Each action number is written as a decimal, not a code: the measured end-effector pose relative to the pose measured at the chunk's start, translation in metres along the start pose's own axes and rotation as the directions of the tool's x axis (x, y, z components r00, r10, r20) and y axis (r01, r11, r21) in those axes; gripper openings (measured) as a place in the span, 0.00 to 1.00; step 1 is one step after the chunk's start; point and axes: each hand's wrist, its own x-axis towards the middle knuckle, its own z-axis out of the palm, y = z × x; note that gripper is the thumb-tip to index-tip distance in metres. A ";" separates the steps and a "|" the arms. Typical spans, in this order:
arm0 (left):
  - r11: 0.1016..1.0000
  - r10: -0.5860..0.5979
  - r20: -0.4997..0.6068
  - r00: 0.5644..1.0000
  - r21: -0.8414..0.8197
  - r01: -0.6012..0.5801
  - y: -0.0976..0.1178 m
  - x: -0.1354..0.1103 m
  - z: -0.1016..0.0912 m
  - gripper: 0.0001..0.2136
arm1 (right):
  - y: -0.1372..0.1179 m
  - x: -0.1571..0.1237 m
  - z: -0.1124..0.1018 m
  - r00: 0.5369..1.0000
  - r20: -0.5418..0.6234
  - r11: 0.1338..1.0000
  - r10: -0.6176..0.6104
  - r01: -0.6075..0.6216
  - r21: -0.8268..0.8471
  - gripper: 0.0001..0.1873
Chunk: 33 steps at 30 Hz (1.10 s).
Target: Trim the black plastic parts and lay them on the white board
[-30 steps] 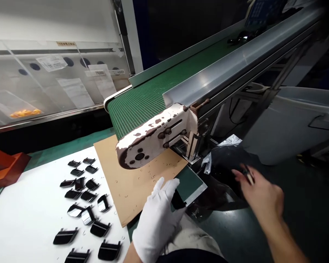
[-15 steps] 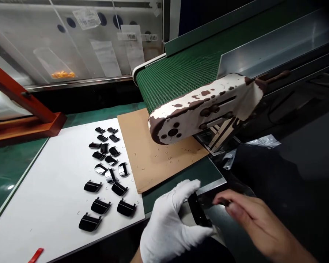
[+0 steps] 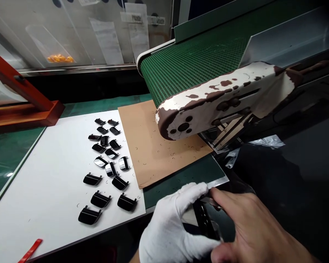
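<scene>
Black part [image 3: 205,219] between both hands [image 3: 174,226]

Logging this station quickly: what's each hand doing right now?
Left: white-gloved hand closed, holding a glossy black plastic part.
Right: bare hand closed, pinching a thin metal tool.

Glossy black plastic part [image 3: 203,218], narrow and standing on edge, partly hidden, pinched in the white-gloved left hand [image 3: 174,228] low in the view. Bare right hand [image 3: 252,230] just beside it, fingers [image 3: 230,204] reaching over its upper end. Thin metal piece [image 3: 210,201] at that end, touching the part, too small to identify.
</scene>
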 end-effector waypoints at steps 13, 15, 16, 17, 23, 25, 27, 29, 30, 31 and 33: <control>0.989 -0.110 -0.001 0.994 -0.102 0.110 0.006 0.003 0.001 0.35 | -0.002 0.000 0.010 0.974 -0.166 0.965 -0.156 0.115 -0.234 0.42; 0.991 -0.100 -0.013 0.995 -0.088 0.098 0.007 0.003 0.002 0.36 | -0.002 0.000 0.012 0.958 -0.213 0.954 -0.190 0.129 -0.269 0.43; 0.993 -0.090 -0.023 0.996 -0.081 0.088 0.007 0.003 0.002 0.36 | -0.001 0.001 0.013 0.951 -0.232 0.950 -0.205 0.136 -0.282 0.43; 0.994 -0.082 -0.031 0.996 -0.077 0.079 0.007 0.002 0.002 0.37 | -0.001 0.001 0.013 0.946 -0.243 0.946 -0.216 0.141 -0.292 0.43; 0.994 -0.109 -0.029 0.994 -0.035 0.108 0.004 -0.002 0.003 0.39 | 0.002 0.001 0.016 0.940 -0.237 0.946 -0.247 0.181 -0.268 0.44; 0.993 -0.115 -0.025 0.993 -0.014 0.115 0.004 -0.002 0.003 0.40 | 0.004 0.000 0.017 0.940 -0.231 0.947 -0.251 0.189 -0.259 0.44; 0.994 -0.112 -0.020 0.993 0.002 0.112 0.004 -0.002 0.003 0.40 | 0.005 0.000 0.018 0.939 -0.230 0.943 -0.256 0.191 -0.271 0.44; 0.993 -0.114 -0.014 0.993 0.003 0.114 0.003 -0.001 0.003 0.38 | 0.006 0.000 0.019 0.934 -0.234 0.937 -0.269 0.197 -0.290 0.43; 0.993 -0.119 -0.009 0.993 -0.001 0.119 0.003 -0.001 0.003 0.38 | 0.007 0.000 0.019 0.932 -0.236 0.933 -0.276 0.201 -0.298 0.43; 0.992 -0.127 -0.004 0.992 -0.006 0.126 0.003 -0.001 0.003 0.37 | 0.007 0.000 0.020 0.929 -0.239 0.931 -0.282 0.204 -0.304 0.43; 0.989 -0.148 0.005 0.989 -0.011 0.148 0.003 0.000 0.003 0.37 | 0.007 0.000 0.020 0.924 -0.248 0.927 -0.290 0.207 -0.314 0.43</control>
